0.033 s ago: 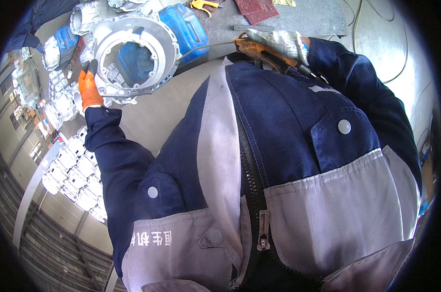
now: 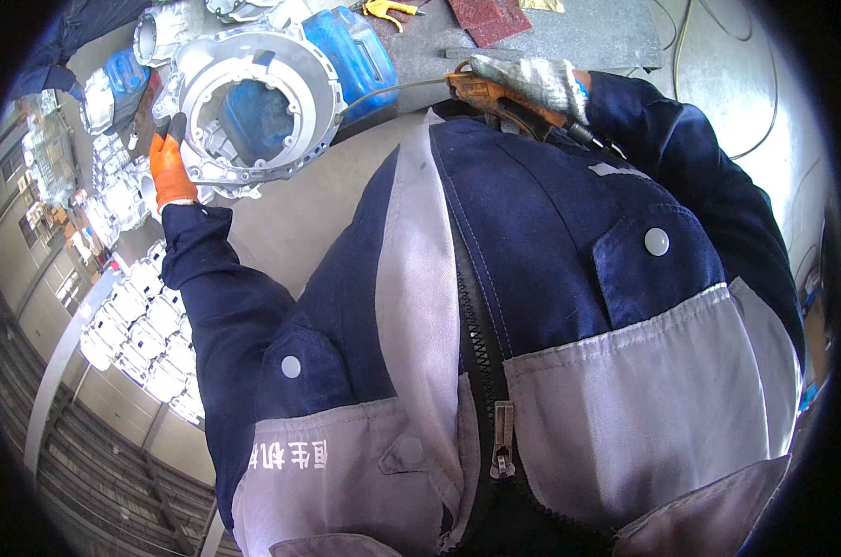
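A round silver cast-metal housing (image 2: 320, 88) with a wide central opening lies at the upper left. My left hand (image 2: 169, 170), in an orange glove with dark fingertips, is at its left edge, fingers bent against the rim. My right hand (image 2: 532, 82), in a whitish glove, is closed over an orange-yellow handheld air tool (image 2: 495, 97) close to my jacket front. From the tool a thin rod (image 2: 392, 92) reaches left to the right side of the housing. A hose fitting (image 2: 583, 136) shows at the tool's rear end.
Blue plastic jugs (image 2: 355, 56) stand behind and below the housing. A yellow blow gun (image 2: 391, 11) and dark red abrasive sheets (image 2: 491, 19) lie on the grey worktop (image 2: 587, 42). More castings (image 2: 142, 325) are stacked at left. Hoses (image 2: 771, 102) trail at right. Another person's dark sleeve (image 2: 44, 65) is at upper left.
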`<state>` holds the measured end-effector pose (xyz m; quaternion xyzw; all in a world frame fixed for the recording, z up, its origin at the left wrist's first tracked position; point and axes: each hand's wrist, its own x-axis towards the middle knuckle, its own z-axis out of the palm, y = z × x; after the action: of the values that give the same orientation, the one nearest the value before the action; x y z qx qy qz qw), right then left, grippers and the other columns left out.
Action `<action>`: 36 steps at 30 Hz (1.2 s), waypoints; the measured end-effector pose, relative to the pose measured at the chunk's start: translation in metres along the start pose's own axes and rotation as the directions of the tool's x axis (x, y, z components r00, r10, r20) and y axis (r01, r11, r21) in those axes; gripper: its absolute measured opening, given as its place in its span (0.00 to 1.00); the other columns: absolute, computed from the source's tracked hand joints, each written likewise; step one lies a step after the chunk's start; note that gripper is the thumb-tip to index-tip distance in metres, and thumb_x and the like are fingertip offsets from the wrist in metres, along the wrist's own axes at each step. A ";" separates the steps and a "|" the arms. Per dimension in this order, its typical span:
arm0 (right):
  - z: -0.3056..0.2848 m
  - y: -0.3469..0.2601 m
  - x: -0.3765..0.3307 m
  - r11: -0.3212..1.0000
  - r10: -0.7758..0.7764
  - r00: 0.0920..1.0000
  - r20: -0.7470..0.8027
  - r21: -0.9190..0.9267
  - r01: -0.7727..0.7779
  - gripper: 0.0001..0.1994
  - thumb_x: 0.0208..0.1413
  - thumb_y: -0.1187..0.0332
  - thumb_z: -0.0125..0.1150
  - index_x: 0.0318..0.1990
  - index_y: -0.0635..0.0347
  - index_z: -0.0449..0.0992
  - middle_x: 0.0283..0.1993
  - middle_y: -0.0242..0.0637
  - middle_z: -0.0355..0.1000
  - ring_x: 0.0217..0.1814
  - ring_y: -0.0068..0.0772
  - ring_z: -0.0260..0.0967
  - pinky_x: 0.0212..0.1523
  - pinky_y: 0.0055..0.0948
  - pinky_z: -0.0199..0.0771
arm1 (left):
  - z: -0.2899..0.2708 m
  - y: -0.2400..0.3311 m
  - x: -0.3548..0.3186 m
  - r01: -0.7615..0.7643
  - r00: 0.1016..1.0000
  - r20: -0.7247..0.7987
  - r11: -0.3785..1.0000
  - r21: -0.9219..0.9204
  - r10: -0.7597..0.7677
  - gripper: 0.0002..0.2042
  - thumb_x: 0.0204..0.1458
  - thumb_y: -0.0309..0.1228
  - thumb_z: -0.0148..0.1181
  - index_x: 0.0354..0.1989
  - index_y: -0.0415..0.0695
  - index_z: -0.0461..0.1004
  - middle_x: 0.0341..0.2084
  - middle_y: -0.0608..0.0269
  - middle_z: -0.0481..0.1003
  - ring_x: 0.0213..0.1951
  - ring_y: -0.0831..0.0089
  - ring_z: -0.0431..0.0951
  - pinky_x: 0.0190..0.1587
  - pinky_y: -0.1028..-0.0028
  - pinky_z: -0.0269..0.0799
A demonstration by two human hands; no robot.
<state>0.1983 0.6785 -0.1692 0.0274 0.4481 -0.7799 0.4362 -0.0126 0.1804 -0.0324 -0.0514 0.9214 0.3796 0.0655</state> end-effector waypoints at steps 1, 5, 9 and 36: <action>0.002 -0.002 0.000 0.999 0.036 0.999 -0.019 -0.025 -0.036 0.28 0.54 0.49 0.49 0.56 0.58 0.62 0.46 0.47 0.67 0.39 0.27 0.71 0.36 0.25 0.78 | 0.000 0.000 -0.001 0.040 0.999 0.000 0.999 -0.019 -0.040 0.17 0.49 0.38 0.52 0.40 0.36 0.72 0.32 0.61 0.72 0.34 0.71 0.67 0.39 0.73 0.62; 0.009 -0.011 -0.001 0.996 -0.028 0.998 -0.050 -0.086 0.024 0.27 0.54 0.50 0.49 0.56 0.59 0.63 0.46 0.46 0.67 0.38 0.27 0.71 0.36 0.23 0.77 | 0.002 0.010 -0.005 0.038 0.999 -0.002 0.999 0.028 -0.038 0.17 0.50 0.38 0.53 0.41 0.37 0.72 0.34 0.61 0.72 0.36 0.71 0.68 0.41 0.73 0.62; 0.004 -0.008 0.003 0.976 -0.057 0.998 0.010 -0.211 0.058 0.21 0.61 0.56 0.42 0.57 0.57 0.63 0.48 0.41 0.68 0.45 0.25 0.69 0.46 0.23 0.70 | 0.007 0.024 -0.013 0.014 1.000 0.020 0.993 0.115 -0.016 0.16 0.52 0.37 0.53 0.42 0.37 0.72 0.38 0.61 0.71 0.40 0.72 0.69 0.46 0.74 0.62; 0.014 0.004 0.004 0.999 -0.009 0.994 -0.106 -0.044 0.004 0.22 0.60 0.57 0.42 0.57 0.59 0.61 0.49 0.44 0.67 0.43 0.27 0.70 0.42 0.23 0.73 | 0.013 0.032 -0.017 0.004 1.000 -0.001 1.000 0.002 -0.004 0.19 0.46 0.40 0.59 0.41 0.38 0.73 0.34 0.64 0.73 0.37 0.72 0.67 0.44 0.74 0.61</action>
<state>0.2036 0.6651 -0.1654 0.0578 0.4876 -0.7688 0.4096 0.0009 0.2131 -0.0168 -0.0535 0.9218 0.3783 0.0660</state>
